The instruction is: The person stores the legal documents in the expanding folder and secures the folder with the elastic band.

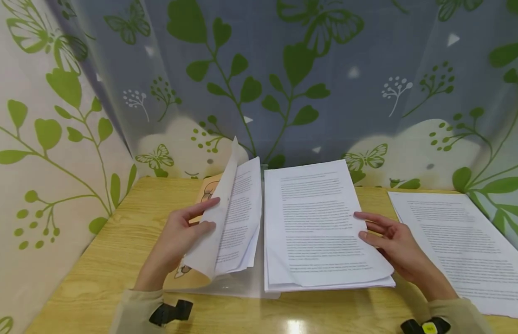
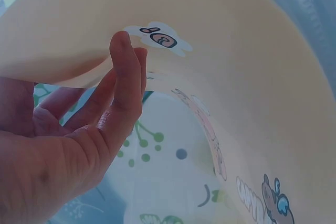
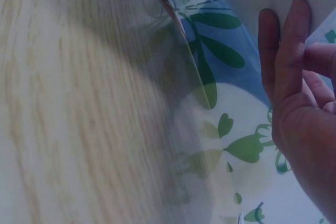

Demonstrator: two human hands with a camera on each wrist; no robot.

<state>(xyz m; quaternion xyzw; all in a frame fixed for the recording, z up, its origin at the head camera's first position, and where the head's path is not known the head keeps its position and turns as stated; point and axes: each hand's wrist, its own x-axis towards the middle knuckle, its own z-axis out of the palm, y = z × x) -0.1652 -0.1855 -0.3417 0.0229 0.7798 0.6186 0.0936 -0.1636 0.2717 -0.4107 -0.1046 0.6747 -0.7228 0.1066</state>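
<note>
A folder with an orange cartoon-printed cover (image 1: 192, 279) lies spread on the table, printed sheets on both sides of its middle. At its left side my left hand (image 1: 175, 236) holds the raised, bent cover, with thumb and index finger over the pale inner face. The left wrist view shows the cover's outside with its cartoon animals close to that hand (image 2: 79, 150). My right hand (image 1: 398, 248) grips the right edge of the right-hand printed sheets (image 1: 317, 222), thumb on top, other fingers partly hidden. Left-hand printed sheets (image 1: 242, 204) stand partly raised beside the cover.
More printed sheets (image 1: 463, 250) lie on the wooden table (image 1: 104, 264) to the right of the folder. A clear plastic sheet (image 1: 242, 285) shows beneath the folder's pages. A curtain (image 1: 351, 46) with leaves and butterflies hangs behind the table and along its left side.
</note>
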